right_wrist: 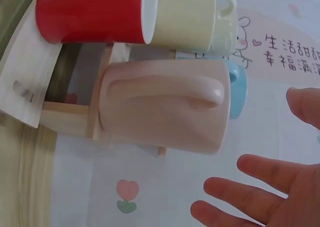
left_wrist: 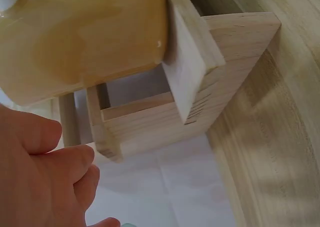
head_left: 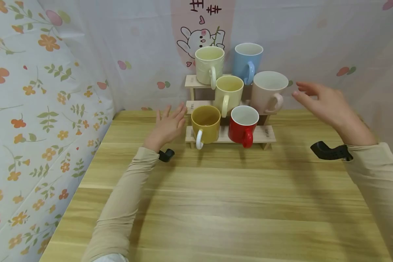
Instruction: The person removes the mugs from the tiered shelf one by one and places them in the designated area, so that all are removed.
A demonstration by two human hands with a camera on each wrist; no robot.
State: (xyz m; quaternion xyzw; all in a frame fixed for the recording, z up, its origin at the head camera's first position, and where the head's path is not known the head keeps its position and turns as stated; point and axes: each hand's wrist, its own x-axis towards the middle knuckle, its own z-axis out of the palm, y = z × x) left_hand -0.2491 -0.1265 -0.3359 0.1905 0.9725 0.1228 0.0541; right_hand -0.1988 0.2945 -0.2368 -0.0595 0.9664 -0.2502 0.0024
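Note:
A three-tier wooden rack [head_left: 265, 134] bears several mugs. On its bottom step stand a mustard-yellow mug [head_left: 205, 125] with a white handle and a red mug [head_left: 243, 125]. The middle step carries a pale yellow mug [head_left: 228, 94] and a pale pink mug [head_left: 269, 91]. Up top are a cream mug [head_left: 209, 65] and a light blue mug [head_left: 247, 60]. My left hand [head_left: 168, 127], fingers spread, is at the rack's left end, beside the mustard mug. To the right of the pink mug, my right hand [head_left: 327, 105] hangs raised with nothing in it, fingers extended toward that mug.
The rack stands at the back of a wood-grain table [head_left: 216, 203], close against a printed cloth backdrop [head_left: 144, 47]. A floral cloth [head_left: 46, 120] hangs along the left side. Black wrist mounts [head_left: 329, 151] stick out from both sleeves.

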